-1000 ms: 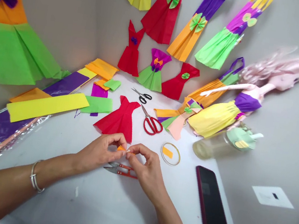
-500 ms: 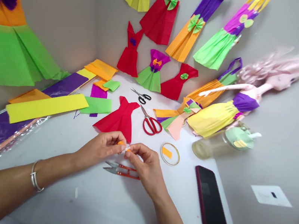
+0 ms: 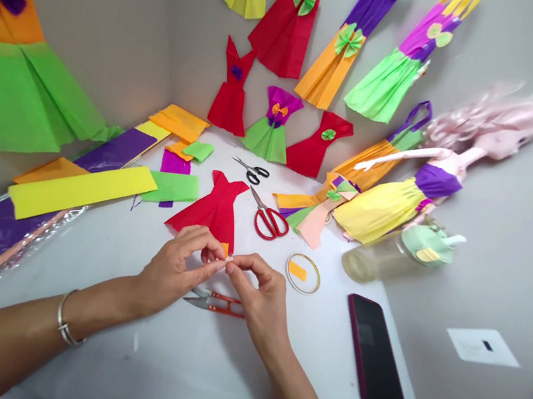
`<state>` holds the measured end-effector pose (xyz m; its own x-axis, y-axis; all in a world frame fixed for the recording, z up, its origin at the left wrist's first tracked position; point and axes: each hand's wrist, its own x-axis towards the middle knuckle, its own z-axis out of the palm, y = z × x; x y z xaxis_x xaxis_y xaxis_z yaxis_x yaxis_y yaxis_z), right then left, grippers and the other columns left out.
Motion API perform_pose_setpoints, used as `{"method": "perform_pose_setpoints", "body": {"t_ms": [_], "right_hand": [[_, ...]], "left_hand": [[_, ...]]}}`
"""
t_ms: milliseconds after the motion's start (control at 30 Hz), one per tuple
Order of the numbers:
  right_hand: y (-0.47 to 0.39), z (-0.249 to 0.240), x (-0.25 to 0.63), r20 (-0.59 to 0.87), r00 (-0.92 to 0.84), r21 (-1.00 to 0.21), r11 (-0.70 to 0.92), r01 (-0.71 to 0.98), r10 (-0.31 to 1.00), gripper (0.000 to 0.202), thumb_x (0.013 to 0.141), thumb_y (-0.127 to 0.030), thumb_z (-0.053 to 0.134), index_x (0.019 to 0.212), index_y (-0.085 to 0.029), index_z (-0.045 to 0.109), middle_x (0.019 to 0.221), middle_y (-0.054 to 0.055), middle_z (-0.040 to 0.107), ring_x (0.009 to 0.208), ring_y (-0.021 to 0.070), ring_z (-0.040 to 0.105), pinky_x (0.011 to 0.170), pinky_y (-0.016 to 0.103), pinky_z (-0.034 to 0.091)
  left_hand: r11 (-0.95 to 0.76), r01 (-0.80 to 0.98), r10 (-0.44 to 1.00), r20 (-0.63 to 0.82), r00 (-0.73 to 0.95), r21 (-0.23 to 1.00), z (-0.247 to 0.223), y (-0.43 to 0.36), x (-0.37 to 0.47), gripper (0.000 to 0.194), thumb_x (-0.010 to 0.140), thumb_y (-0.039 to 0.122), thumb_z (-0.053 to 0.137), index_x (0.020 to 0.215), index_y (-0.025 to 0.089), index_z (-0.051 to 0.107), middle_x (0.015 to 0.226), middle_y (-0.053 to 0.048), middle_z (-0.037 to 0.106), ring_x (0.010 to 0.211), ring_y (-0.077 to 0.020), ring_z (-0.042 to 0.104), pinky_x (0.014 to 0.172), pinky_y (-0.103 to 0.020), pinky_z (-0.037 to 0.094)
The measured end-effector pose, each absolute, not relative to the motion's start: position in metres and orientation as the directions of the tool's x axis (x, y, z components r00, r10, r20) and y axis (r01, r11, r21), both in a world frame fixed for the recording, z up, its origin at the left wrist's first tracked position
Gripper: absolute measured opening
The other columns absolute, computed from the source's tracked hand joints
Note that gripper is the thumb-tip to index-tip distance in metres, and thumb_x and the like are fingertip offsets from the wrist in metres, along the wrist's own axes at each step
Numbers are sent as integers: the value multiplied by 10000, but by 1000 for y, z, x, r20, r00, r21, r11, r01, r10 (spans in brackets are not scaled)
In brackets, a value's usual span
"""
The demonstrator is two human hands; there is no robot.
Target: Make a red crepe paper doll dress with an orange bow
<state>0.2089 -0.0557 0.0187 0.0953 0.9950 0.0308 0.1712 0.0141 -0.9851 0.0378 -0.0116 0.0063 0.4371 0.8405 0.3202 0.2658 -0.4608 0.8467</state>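
Snips (image 3: 212,301) part. hidden by R hand (image 3: 264,297)

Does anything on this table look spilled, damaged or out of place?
Nothing looks spilled or damaged. One oddity: a stray white scrap lies on the near side of the table, away from the coloured papers.

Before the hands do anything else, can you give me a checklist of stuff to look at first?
1. Left hand pinching the small orange paper: ok.
2. Right hand gripping it too: cannot tell, the fingers hide it.
3. Snips well away from the hands: not ok, they're partly hidden behind the right hand.
4. Red scissors off to the side: ok, beside the red dress.
5. Orange strip inside the ring: ok.
6. Phone away from the hands: ok.
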Motion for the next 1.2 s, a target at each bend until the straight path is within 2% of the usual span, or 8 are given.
{"method": "perform_pose_setpoints", "body": {"t_ms": [167,433,1200], "right_hand": [[-59,17,205,180,94,-932,140,333,979,102,862,-201,630,825,-228,722,829,10,696,811,170,631,808,302,460],[-59,11,204,409,41,-771,321,550,912,128,894,-157,596,875,-231,699,766,12,687,736,175,577,834,357,451],[-60,10,204,486,17,-696,375,613,874,141,898,-131,580,886,-222,687,794,13,709,704,161,601,912,394,438]], "left_hand": [[-435,283,855,294,427,855,4,-8,39,87,912,285,600,867,211,593,810,17,582,803,-157,540,813,-298,410],[-444,288,851,298,432,849,9,-7,40,86,908,265,591,848,205,603,791,19,573,800,-158,535,818,-301,404],[-454,290,849,310,428,843,8,-7,39,81,905,240,575,835,210,602,784,15,586,786,-157,550,826,-304,420]]}}
